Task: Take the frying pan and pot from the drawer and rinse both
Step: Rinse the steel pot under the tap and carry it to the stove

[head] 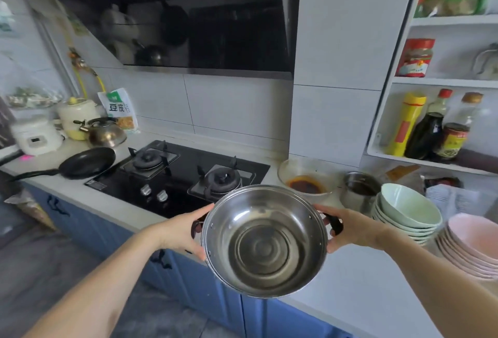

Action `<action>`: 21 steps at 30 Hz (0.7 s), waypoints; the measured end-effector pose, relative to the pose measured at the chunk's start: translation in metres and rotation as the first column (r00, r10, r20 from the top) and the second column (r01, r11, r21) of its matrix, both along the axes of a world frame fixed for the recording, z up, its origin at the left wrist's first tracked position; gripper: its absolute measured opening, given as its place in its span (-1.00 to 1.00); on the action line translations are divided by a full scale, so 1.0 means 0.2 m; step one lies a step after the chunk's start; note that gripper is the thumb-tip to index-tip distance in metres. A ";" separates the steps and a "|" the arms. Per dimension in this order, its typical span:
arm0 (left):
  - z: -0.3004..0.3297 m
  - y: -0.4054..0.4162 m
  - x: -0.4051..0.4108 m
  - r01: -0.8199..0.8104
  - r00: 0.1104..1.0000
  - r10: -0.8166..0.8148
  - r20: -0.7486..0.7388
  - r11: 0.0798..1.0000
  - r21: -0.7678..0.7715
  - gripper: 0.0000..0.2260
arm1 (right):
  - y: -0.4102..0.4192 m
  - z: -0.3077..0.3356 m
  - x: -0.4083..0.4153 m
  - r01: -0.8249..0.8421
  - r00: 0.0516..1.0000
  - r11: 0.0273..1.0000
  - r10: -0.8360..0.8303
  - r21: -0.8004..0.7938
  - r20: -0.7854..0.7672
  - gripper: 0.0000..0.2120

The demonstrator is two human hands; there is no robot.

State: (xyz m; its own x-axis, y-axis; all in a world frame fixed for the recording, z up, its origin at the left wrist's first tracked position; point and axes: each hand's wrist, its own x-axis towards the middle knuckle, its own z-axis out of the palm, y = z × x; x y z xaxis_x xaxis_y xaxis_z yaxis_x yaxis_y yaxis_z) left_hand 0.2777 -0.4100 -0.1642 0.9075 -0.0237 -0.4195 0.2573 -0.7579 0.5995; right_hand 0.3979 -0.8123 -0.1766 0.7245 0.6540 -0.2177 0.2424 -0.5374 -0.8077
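Two hands hold one steel pot [265,240] in the air, in front of the counter edge at about five o'clock from the gas hob. The left hand [179,231] has its thumb over the rim and its fingers curled under the dark left handle; the right hand [350,229] mirrors it, thumb on top, fingers wrapped round the right handle. Gripping both side handles likely keeps the pot level and balanced, and it tips slightly toward the viewer, showing a bare, shiny inside. The black frying pan [86,162] lies flat on the counter at nine o'clock from the hob [177,175], handle pointing left, so it is judged already out of the drawer. No sink or tap shows, so rinsing seems yet to come. At two o'clock from the pot sit a glass bowl with dark red sauce [305,180] and a small steel cup [359,189]; at three o'clock, stacked green bowls [407,211] and pink plates [474,248] crowd the counter, close to the right hand. A kettle [106,131] stands behind the frying pan.
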 end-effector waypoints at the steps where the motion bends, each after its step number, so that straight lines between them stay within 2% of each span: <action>1: -0.02 0.00 0.06 0.001 1.000 -0.001 -0.005 1.000 0.019 0.06 | 0.00 -0.03 0.04 0.008 1.000 1.000 -0.008 0.003 -0.003 -0.11; 11: -0.31 0.12 0.46 0.058 0.991 -0.058 -0.123 0.998 -0.007 0.21 | 0.08 -0.33 0.36 0.090 0.996 0.992 -0.091 -0.091 -0.017 -0.06; 21: -0.52 0.16 0.64 0.101 0.982 -0.108 -0.153 0.993 -0.054 0.21 | 0.13 -0.48 0.45 0.148 0.987 0.971 -0.156 -0.190 -0.027 -0.03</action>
